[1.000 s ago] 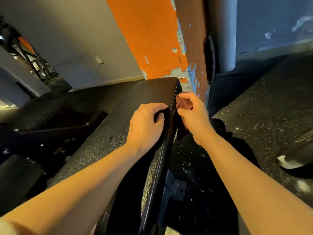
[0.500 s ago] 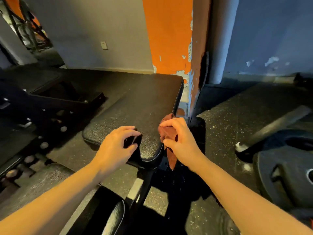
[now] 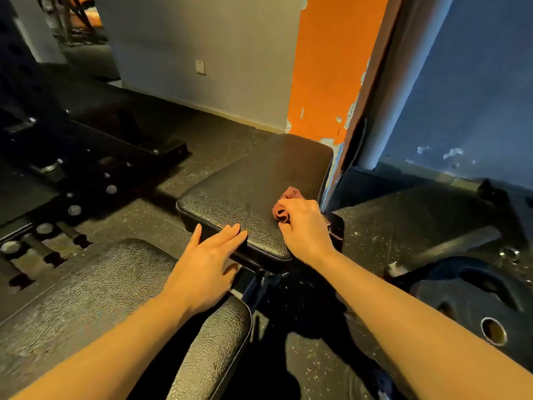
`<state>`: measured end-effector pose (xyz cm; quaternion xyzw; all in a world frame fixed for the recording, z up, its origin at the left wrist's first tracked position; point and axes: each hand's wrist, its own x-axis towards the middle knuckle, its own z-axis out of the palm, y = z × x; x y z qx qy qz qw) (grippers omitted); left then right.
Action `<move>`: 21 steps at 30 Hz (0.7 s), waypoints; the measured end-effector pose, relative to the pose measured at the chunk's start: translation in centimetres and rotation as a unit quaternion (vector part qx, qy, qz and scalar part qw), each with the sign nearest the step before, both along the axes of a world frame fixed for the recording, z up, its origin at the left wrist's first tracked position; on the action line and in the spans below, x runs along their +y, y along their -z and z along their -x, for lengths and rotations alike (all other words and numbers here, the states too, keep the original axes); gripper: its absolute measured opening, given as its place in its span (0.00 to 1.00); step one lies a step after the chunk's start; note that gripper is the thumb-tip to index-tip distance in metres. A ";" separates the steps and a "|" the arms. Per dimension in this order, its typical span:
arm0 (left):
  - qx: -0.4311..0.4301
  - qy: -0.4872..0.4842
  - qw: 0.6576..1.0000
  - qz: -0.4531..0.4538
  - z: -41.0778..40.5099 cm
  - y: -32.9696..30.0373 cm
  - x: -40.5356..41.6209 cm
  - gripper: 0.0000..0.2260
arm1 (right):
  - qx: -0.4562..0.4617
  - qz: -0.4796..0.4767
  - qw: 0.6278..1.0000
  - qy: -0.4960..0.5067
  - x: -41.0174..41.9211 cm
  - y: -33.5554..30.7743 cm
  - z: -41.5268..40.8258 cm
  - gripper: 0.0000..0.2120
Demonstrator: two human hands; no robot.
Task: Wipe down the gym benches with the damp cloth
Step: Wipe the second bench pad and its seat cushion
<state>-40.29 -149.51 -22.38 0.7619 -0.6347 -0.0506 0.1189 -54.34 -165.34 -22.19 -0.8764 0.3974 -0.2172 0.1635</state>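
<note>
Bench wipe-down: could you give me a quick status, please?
Left hand open, flat on seat pad edge. Right hand grips red cloth on pad. Nothing in the way.

Pad top point(image 3: 253, 180) bare; pillar point(image 3: 372, 82) crowds right edge.

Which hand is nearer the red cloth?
Right. The right hand grips the red cloth on the bench pad; the left hand rests on the pad's near edge, apart from it.

Both bare forearms are extended forward. The left hand point(image 3: 206, 256) is laid flat, fingers straight, thumb tucked below. The right hand point(image 3: 305, 226) is curled, knuckles up, fingers bunched.
</note>
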 end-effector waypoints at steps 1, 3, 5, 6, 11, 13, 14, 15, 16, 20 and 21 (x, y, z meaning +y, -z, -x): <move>-0.004 0.000 1.000 0.001 0.0 0.0 0.0 0.30 | 0.000 0.016 0.999 -0.030 1.1 0.1 0.0 0.18; -0.014 0.000 1.000 0.003 -0.1 0.0 0.0 0.31 | -0.007 0.022 0.995 -0.097 2.6 0.0 0.7 0.21; -0.018 -0.003 1.000 0.008 -0.1 0.2 0.0 0.31 | -0.006 0.010 0.991 -0.132 2.3 -0.4 1.8 0.23; -0.018 -0.004 1.000 0.013 -0.1 0.3 0.0 0.31 | -0.006 0.014 0.991 -0.129 1.3 -0.6 1.9 0.23; -0.008 0.001 1.000 0.029 -0.1 0.4 0.0 0.31 | 0.026 -0.047 0.998 0.014 -5.0 -0.6 -1.4 0.22; -0.004 0.001 1.000 0.030 -0.1 0.4 -0.1 0.32 | 0.072 -0.073 0.994 0.037 -6.4 -1.0 -3.0 0.23; -0.003 0.001 1.000 0.030 -0.1 0.5 -0.2 0.32 | 0.085 -0.077 0.993 0.032 -6.6 -1.3 -3.7 0.23; -0.002 -0.001 1.000 0.029 -0.1 0.5 -0.2 0.32 | 0.088 -0.081 0.993 0.020 -6.3 -1.6 -4.4 0.23; -0.004 -0.003 1.000 0.027 0.0 0.4 -0.2 0.32 | 0.085 -0.088 0.992 0.003 -5.6 -1.9 -5.0 0.23; 0.001 -0.009 0.999 0.033 0.1 0.3 -0.2 0.31 | 0.043 -0.081 0.990 -0.104 -0.7 -2.3 -5.6 0.18; 0.020 -0.016 0.998 0.052 0.1 0.3 -0.2 0.30 | 0.031 -0.081 0.989 -0.119 0.3 -2.3 -5.2 0.18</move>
